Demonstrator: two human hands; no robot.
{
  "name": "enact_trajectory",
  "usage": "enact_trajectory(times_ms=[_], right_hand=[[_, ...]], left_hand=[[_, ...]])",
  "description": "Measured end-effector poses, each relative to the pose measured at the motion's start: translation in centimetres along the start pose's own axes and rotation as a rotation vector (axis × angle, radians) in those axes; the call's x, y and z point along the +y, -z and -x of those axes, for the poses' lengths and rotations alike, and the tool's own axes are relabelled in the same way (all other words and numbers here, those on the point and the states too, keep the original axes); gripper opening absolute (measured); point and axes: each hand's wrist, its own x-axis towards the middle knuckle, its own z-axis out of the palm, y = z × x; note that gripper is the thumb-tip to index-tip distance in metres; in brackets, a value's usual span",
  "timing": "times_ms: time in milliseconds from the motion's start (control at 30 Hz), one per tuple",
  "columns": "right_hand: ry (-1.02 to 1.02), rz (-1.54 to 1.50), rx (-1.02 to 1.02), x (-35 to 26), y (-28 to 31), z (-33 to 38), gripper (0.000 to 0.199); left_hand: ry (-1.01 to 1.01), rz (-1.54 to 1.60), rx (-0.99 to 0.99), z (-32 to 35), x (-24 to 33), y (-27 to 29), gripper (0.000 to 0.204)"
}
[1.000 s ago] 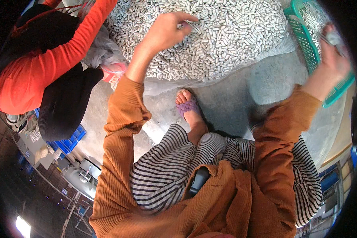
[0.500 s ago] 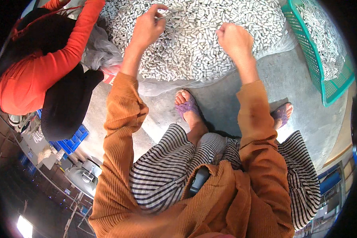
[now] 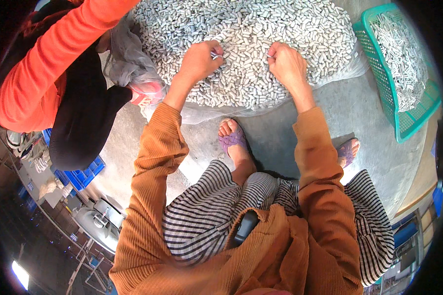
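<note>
Both arms reach toward twelve o'clock; left hand (image 3: 199, 61) and right hand (image 3: 286, 64) curl closed, knuckles up (sleeves to wrists).

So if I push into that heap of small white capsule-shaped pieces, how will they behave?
The heap of white pieces is loose, so it would probably slump and spread rather than move as one. Each piece looks rounded and elongated, likely to roll. The left hand and right hand pinch a few easily, suggesting they are light.

Looks like a small factory/workshop floor: bare concrete floor (image 3: 369, 123) w/ a big heap of small white cylinder pieces (image 3: 251, 44) on plastic sheet, green plastic basket (image 3: 403, 128) w/ more, blue crates (image 3: 79, 174), metal gear nearby.
</note>
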Motion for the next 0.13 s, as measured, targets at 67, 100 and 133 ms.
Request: enact_trajectory(times_ms=[67,100,133], right_hand=[[-0.051,-0.086,-0.041,-0.07,0.43,-0.17,0.018],[-0.076,-0.127,-0.061,-0.01,0.61,-0.24,0.018],[-0.074,-0.223,-0.049,0.34,0.63,-0.21,0.022]], left_hand=[[-0.001,0.057,0.066,-0.05,-0.44,0.73,0.022],[-0.003,0.086,0.101,-0.20,-0.45,1.06,0.021],[-0.049,0.031,0.138,-0.45,-0.20,1.25,0.027]])
